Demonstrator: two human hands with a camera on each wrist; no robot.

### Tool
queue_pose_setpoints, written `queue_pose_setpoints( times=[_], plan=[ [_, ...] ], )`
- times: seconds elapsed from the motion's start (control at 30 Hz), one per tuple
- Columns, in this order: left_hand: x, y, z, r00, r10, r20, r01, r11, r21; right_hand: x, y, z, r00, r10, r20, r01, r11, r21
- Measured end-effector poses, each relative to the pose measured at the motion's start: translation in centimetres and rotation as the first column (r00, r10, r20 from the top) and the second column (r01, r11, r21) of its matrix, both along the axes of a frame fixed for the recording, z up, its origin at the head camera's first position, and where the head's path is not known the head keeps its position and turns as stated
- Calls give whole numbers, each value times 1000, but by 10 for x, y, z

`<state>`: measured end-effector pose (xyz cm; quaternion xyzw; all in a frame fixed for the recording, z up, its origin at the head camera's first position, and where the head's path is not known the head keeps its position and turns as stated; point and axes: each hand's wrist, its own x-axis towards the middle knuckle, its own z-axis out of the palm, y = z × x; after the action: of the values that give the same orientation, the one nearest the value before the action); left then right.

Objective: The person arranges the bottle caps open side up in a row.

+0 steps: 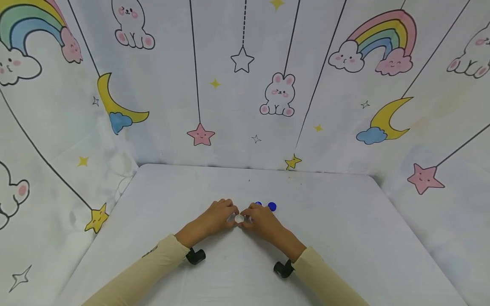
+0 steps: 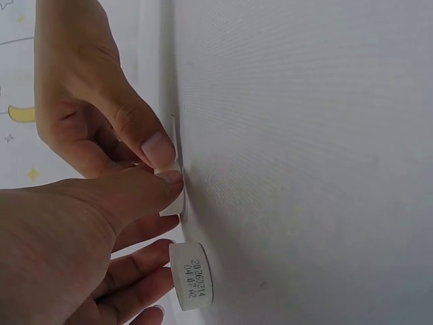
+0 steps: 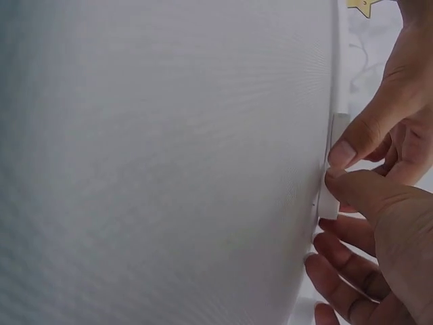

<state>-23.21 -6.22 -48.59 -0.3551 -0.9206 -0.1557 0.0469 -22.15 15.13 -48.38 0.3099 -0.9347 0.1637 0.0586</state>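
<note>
In the head view, a small white bottle cap [image 1: 239,219] sits on the table between both hands. My left hand [image 1: 218,216] holds it from the left with thumb and fingers. From the right, my right hand [image 1: 265,220] grips the same cap, the two thumbs meeting at its near side. Fingers hide part of its wall in the left wrist view. A second white cap [image 2: 191,276], with printed digits on its side, stands by the left hand's other fingertips. Behind the right hand lie a blue cap [image 1: 272,206] and another blue cap [image 1: 258,203], partly covered by the fingers.
The white-covered table [image 1: 337,238] reaches back to a cloth backdrop [image 1: 160,85] printed with rainbows, moons, stars and rabbits. Each wrist carries a black camera, the left camera [image 1: 196,256] and the right camera [image 1: 283,269], low over the table.
</note>
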Motion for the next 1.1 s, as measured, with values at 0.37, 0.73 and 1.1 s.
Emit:
queue_pose_setpoints(
  times=[0.37, 0.73, 1.1],
  plan=[
    [2, 1, 9, 998, 5, 68, -6, 1000, 6, 2, 4, 9, 998, -47, 53, 46, 999, 18],
    [-1, 11, 18, 998, -8, 63, 5, 999, 36, -1, 22, 18, 993, -101, 53, 104, 993, -48],
    [-15, 31, 24, 998, 23, 64, -24, 1000, 7, -14, 42, 23, 984, -180, 8, 180, 983, -22]
  ],
)
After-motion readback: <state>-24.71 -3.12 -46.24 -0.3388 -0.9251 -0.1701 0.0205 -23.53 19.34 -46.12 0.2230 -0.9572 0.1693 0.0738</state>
